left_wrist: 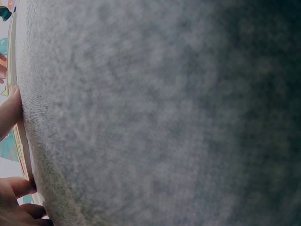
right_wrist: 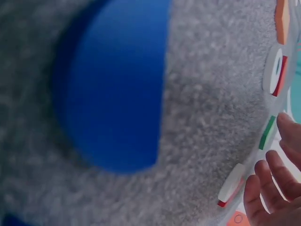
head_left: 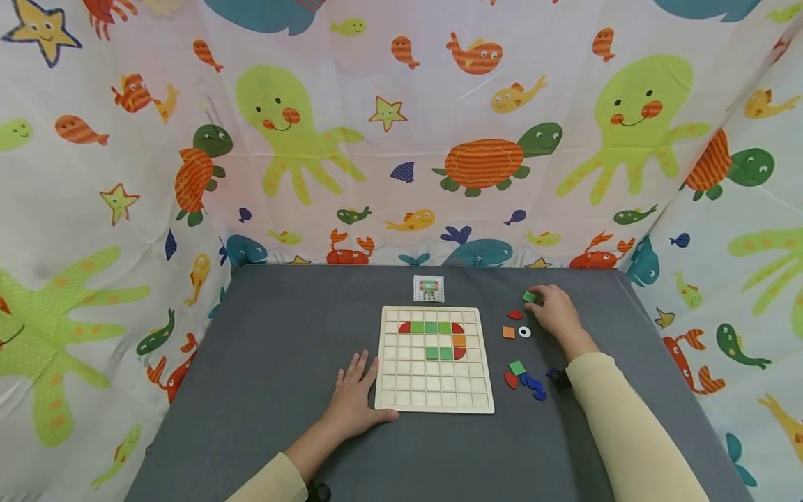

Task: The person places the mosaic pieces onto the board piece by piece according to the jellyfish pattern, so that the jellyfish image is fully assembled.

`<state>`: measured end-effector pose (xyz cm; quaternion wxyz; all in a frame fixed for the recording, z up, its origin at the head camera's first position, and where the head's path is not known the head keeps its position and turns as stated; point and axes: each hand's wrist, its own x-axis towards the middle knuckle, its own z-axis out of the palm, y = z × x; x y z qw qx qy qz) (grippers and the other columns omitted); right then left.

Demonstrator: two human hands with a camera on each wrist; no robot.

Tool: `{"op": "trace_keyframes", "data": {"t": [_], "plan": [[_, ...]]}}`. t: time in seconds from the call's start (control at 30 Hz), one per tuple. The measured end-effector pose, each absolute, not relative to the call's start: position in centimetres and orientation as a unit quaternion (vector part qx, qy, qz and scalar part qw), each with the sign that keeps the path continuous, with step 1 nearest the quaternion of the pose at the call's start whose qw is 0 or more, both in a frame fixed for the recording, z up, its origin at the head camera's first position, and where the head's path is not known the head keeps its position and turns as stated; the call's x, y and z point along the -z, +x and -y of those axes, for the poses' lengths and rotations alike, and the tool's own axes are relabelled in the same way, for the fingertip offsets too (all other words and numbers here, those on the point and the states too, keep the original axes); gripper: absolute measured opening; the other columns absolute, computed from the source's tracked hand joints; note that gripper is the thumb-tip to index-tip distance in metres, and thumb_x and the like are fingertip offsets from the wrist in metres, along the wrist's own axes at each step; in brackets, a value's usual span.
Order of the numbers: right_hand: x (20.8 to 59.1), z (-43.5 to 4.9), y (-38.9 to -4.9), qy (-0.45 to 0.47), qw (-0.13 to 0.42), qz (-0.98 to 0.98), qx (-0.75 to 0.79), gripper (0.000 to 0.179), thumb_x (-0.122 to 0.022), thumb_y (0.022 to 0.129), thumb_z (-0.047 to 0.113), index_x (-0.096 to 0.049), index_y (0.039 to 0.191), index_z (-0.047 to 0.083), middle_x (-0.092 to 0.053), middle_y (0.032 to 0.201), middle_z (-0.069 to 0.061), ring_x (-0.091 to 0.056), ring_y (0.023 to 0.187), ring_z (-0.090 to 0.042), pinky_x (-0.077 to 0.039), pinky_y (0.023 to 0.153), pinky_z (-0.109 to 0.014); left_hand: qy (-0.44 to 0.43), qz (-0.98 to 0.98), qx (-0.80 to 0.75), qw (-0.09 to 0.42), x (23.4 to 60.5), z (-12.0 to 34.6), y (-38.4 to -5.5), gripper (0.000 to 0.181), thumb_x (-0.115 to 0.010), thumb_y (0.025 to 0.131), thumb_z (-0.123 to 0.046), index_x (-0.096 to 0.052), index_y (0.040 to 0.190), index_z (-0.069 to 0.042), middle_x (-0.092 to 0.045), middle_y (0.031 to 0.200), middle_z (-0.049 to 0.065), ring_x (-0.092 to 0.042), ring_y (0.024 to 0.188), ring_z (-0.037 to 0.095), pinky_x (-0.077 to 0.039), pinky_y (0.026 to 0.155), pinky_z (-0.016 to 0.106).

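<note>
My left hand rests at the lower left corner of a wooden grid board, thumb along the near edge and spread fingers by the left side. In the left wrist view, fingertips touch the edge of the board. Red, green and orange tiles fill some upper cells. To the board's right, my right hand pinches a green square tile between thumb and index finger. The right wrist view shows this green tile low at the cloth, beside the thumb tip; the other fingers are extended.
Near the right hand lie a red quarter-round piece, an orange square and a white ring. Closer in are a green square, a red piece and blue curved pieces. A picture card lies behind the board.
</note>
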<state>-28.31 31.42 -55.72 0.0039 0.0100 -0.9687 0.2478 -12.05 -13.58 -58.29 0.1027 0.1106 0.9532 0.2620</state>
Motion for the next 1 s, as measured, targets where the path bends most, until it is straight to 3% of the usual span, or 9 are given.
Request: {"op": "trace_keyframes", "data": {"t": [0.17, 0.47, 1.0], "plan": [[56.1, -31.2, -29.3, 0.001, -0.016, 0.971, -0.240, 0.043, -0.069, 0.096, 0.017, -0.061, 0.130, -0.008, -0.055, 0.125, -0.032, -0.052, 0.116, -0.047, -0.042, 0.103, -0.062, 0.109, -0.953, -0.263, 0.103, 58.2, 13.7, -12.1, 0.116, -0.082, 0.072, -0.064, -0.030, 0.160, -0.008, -0.016, 0.168, 0.017, -0.011, 0.156, 0.038, -0.015, 0.121, 0.064], [56.0, -31.0, -29.9, 0.004, -0.036, 0.977, -0.211, 0.035, -0.066, 0.097, 0.012, -0.065, 0.125, -0.010, -0.061, 0.122, -0.031, -0.056, 0.115, -0.048, -0.045, 0.101, -0.061, 0.109, -0.953, -0.262, 0.107, 58.2, 13.6, -12.0, 0.115, -0.082, 0.073, -0.063, -0.029, 0.160, -0.008, -0.016, 0.168, 0.017, -0.011, 0.156, 0.037, -0.014, 0.121, 0.063], [53.3, -27.5, -26.7, 0.074, 0.040, 0.973, -0.214, 0.031, -0.068, 0.097, 0.014, -0.069, 0.122, -0.004, -0.062, 0.118, -0.028, -0.059, 0.109, -0.044, -0.050, 0.094, -0.059, 0.110, -0.952, -0.266, 0.103, 58.1, 13.5, -12.0, 0.116, -0.082, 0.073, -0.063, -0.029, 0.160, -0.007, -0.016, 0.168, 0.018, -0.011, 0.156, 0.038, -0.014, 0.121, 0.064]]}}
